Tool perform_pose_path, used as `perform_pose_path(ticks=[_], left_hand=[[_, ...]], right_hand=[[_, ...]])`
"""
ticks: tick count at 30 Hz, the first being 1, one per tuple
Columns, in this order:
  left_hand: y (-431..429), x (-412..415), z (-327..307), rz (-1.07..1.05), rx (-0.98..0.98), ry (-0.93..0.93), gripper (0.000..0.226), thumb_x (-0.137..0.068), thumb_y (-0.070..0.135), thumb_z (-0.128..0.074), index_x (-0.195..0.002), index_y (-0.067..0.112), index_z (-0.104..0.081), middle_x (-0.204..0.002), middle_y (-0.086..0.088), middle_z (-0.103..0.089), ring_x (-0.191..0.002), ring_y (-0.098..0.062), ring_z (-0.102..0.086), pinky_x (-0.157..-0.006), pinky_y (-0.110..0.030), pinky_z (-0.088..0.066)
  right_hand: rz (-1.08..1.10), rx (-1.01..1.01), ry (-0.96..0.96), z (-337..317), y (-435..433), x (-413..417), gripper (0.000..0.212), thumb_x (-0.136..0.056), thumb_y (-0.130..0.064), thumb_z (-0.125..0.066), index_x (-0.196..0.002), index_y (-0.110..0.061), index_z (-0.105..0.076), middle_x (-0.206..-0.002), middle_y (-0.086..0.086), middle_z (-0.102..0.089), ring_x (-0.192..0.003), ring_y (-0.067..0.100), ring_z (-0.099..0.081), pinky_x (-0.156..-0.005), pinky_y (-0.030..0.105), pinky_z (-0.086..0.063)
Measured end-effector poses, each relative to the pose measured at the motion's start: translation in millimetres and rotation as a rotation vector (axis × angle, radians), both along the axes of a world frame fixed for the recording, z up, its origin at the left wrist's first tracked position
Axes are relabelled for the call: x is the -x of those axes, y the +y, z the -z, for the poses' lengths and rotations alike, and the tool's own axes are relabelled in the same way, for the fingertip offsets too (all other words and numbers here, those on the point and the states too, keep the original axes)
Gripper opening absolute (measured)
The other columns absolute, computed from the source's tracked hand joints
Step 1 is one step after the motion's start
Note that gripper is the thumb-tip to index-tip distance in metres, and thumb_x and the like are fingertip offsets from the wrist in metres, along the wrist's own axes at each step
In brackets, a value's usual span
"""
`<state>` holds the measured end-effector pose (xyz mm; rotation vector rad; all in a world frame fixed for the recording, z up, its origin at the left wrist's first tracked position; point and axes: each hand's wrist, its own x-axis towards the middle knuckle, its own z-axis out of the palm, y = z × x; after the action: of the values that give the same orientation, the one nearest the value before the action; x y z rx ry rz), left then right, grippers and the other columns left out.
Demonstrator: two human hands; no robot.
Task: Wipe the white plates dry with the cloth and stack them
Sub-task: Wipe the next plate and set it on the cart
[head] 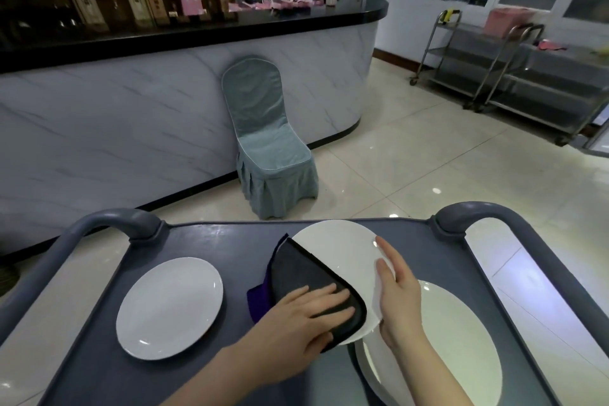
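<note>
The left hand lies flat, fingers straight, pressing a dark folded cloth onto a round white plate. The right hand grips that plate's right rim. It is above the grey plastic cart, between stacked white plates and a lone white plate.

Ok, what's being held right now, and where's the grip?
The right hand holds the raised plate by its right rim; the left hand presses the cloth flat on it.
</note>
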<state>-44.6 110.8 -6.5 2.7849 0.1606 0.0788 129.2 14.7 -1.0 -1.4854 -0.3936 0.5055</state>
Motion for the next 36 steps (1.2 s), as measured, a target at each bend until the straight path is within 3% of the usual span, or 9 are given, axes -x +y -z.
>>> perform_pose_path(ticks=[2,6,11,17,22,25,30,32,36], left_hand=[[-4.0,-10.1,1.5,0.009,-0.038,0.002,0.057,-0.098,0.035,-0.027,-0.155,0.036,-0.017,-0.163,0.019,-0.006,-0.149,0.001,0.005,-0.118,-0.027,-0.003],[21.5,-32.1,-0.6,-0.176,0.013,0.040,0.063,-0.103,0.038,-0.036,-0.155,0.029,-0.003,-0.159,0.012,0.013,-0.151,-0.012,0.007,-0.124,-0.034,-0.005],[44.2,-23.3,-0.2,-0.355,-0.038,0.142,0.060,-0.104,0.038,-0.029,-0.156,0.033,0.002,-0.156,0.017,0.022,-0.150,-0.008,0.013,-0.120,-0.032,0.006],[9.2,12.7,-7.9,-0.082,-0.022,0.043,0.058,-0.097,0.023,-0.031,-0.154,0.033,-0.024,-0.162,0.021,-0.007,-0.148,-0.007,-0.015,-0.118,-0.028,-0.016],[3.7,-2.8,-24.0,0.084,0.124,-0.088,0.058,-0.098,0.003,-0.038,-0.153,0.019,-0.032,-0.162,0.010,-0.018,-0.150,-0.005,-0.008,-0.121,-0.024,-0.010],[19.7,-14.0,-26.6,-0.035,0.192,-0.051,0.068,-0.099,0.026,-0.051,-0.155,0.029,-0.011,-0.163,0.012,0.004,-0.150,-0.003,0.007,-0.121,-0.021,0.001],[40.1,-14.5,-25.7,-0.313,0.082,0.072,0.075,-0.098,0.051,-0.041,-0.154,0.037,0.007,-0.158,0.018,0.025,-0.147,-0.002,0.020,-0.121,-0.026,0.008],[30.3,-9.6,-21.3,-0.352,0.019,0.049,0.075,-0.097,0.051,-0.039,-0.156,0.032,0.003,-0.159,0.014,0.022,-0.149,-0.006,0.016,-0.121,-0.027,0.007],[-10.1,0.4,-8.2,-0.199,-0.021,-0.166,0.066,-0.091,0.035,-0.045,-0.154,0.025,-0.027,-0.162,0.010,-0.015,-0.152,-0.014,-0.003,-0.122,-0.040,-0.008]], right_hand=[[-0.034,0.013,-0.007,1.0,0.7,8.4,0.042,-0.102,-0.006,-0.045,-0.124,-0.037,-0.063,-0.125,-0.027,-0.061,-0.117,-0.012,-0.053,-0.090,0.005,-0.043],[-0.110,0.052,-0.009,5.5,-0.3,22.6,0.043,-0.104,-0.009,-0.046,-0.140,-0.032,-0.054,-0.140,-0.016,-0.056,-0.131,0.004,-0.050,-0.114,0.032,-0.038],[-0.007,0.022,0.044,-4.7,-4.0,8.6,0.040,-0.103,-0.014,-0.050,-0.137,-0.033,-0.056,-0.137,-0.016,-0.058,-0.130,0.011,-0.052,-0.110,0.036,-0.042],[0.086,-0.007,0.048,-11.5,-6.5,-8.2,0.039,-0.103,-0.014,-0.050,-0.138,-0.030,-0.057,-0.137,-0.009,-0.061,-0.127,0.017,-0.056,-0.110,0.047,-0.044],[-0.015,-0.023,0.057,-16.7,-0.7,12.4,0.038,-0.102,-0.013,-0.050,-0.126,-0.040,-0.062,-0.125,-0.018,-0.066,-0.117,0.003,-0.061,-0.097,0.028,-0.048],[-0.079,-0.040,0.092,-17.9,2.2,25.3,0.036,-0.102,-0.012,-0.051,-0.127,-0.035,-0.064,-0.123,-0.016,-0.070,-0.116,0.004,-0.064,-0.099,0.031,-0.048],[-0.028,-0.043,0.085,-25.8,-0.6,21.6,0.036,-0.101,-0.014,-0.053,-0.129,-0.036,-0.061,-0.130,-0.017,-0.065,-0.120,0.004,-0.060,-0.104,0.034,-0.048],[0.010,-0.046,0.073,-30.6,-2.9,13.2,0.036,-0.101,-0.014,-0.054,-0.131,-0.034,-0.062,-0.130,-0.015,-0.065,-0.122,0.009,-0.060,-0.105,0.037,-0.047],[0.056,-0.078,0.081,-34.0,-3.6,8.2,0.036,-0.101,-0.013,-0.054,-0.129,-0.033,-0.063,-0.127,-0.012,-0.068,-0.118,0.009,-0.063,-0.103,0.037,-0.048]])
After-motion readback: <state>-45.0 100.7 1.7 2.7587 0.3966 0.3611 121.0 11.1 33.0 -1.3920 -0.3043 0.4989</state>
